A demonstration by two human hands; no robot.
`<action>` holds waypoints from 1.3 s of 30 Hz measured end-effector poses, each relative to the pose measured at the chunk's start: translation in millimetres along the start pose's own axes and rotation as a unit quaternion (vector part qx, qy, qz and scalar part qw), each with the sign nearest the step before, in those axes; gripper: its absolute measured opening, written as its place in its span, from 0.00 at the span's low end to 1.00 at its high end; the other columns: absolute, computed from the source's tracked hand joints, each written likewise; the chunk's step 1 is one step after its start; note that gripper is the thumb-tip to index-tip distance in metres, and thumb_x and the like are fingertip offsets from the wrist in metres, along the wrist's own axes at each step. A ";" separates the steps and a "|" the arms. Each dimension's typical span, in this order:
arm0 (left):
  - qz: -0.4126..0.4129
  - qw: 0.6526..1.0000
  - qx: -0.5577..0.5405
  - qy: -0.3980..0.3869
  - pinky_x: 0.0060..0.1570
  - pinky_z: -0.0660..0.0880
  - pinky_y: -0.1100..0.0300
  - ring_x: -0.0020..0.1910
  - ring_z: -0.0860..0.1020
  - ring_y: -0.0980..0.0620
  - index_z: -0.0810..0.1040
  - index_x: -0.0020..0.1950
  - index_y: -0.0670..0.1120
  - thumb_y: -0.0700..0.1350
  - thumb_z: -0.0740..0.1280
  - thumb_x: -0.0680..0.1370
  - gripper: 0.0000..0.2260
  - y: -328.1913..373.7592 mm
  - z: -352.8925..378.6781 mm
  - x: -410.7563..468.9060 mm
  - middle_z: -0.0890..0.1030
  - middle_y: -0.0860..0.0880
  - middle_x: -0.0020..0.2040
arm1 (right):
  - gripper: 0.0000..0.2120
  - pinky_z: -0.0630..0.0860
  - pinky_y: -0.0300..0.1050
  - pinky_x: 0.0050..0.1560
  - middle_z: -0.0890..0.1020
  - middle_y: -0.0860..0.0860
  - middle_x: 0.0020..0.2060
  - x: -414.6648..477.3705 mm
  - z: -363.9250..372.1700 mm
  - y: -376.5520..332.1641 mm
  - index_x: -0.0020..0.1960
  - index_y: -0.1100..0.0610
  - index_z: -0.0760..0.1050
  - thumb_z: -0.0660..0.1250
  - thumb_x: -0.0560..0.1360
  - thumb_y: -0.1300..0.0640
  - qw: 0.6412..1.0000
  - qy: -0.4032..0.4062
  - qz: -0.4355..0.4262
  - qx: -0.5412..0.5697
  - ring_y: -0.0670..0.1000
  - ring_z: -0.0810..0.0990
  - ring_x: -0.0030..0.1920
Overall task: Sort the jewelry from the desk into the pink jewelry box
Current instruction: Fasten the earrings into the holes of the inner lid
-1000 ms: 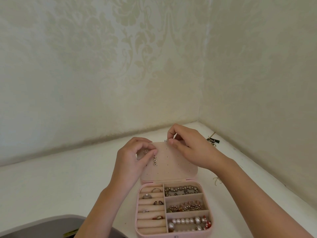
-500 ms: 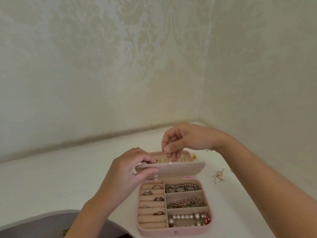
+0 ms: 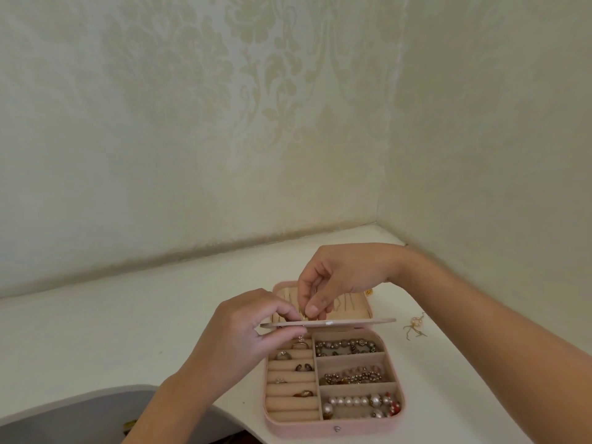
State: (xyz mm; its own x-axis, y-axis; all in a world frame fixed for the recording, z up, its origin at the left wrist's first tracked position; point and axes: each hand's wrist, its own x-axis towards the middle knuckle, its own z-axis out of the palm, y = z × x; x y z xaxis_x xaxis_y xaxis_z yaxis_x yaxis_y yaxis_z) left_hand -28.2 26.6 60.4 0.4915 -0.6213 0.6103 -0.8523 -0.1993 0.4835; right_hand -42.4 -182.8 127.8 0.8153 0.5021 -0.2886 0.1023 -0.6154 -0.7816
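The pink jewelry box lies open on the white desk. Its left side has ring rolls with several rings; three right compartments hold beaded bracelets and a pearl bracelet. My left hand pinches the left end of the inner earring panel, held level above the base. My right hand pinches a small earring at the panel's upper edge. The lid behind shows thin chains.
A gold piece with a pearl lies on the desk right of the box. A small gold item peeks out behind my right hand. A grey chair back is at the lower left. Walls meet in a corner close behind.
The earring panel went from standing upright to lying level over the base. My right hand lifted off it, then came down to its edge.
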 end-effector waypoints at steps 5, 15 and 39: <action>-0.008 1.000 -0.004 -0.001 0.34 0.64 0.78 0.38 0.77 0.61 0.79 0.43 0.56 0.57 0.70 0.69 0.07 0.8 -0.8 1.6 0.80 0.61 0.40 | 0.04 0.75 0.34 0.42 0.81 0.48 0.35 2.6 -0.4 -0.8 0.49 0.62 0.79 0.68 0.74 0.64 1.000 0.007 -0.004 0.000 0.44 0.80 0.37; -0.037 0.999 -0.009 -0.009 0.39 0.68 0.71 0.40 0.77 0.58 0.78 0.43 0.60 0.60 0.69 0.69 0.08 -1.6 0.5 3.2 0.80 0.60 0.39 | 0.03 0.75 0.34 0.41 0.81 0.48 0.35 2.1 -2.3 -1.5 0.47 0.61 0.79 0.69 0.74 0.66 1.000 0.018 -0.008 0.010 0.43 0.79 0.35; -0.058 0.998 -0.020 -0.008 0.41 0.68 0.72 0.42 0.78 0.59 0.79 0.42 0.58 0.54 0.73 0.69 0.05 3.3 0.1 5.0 0.81 0.61 0.40 | 0.05 0.74 0.32 0.47 0.82 0.39 0.35 5.5 -5.5 -0.2 0.51 0.63 0.77 0.64 0.76 0.67 0.999 -0.044 -0.010 0.020 0.39 0.79 0.37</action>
State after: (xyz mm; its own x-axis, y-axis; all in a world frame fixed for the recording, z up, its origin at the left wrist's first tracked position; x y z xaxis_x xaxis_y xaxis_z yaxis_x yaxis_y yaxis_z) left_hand -28.7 22.8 64.9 0.5834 -0.6075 0.5390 -0.7820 -0.2411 0.5747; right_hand -34.8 -183.3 129.5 0.7603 0.5665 -0.3179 0.0941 -0.5803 -0.8089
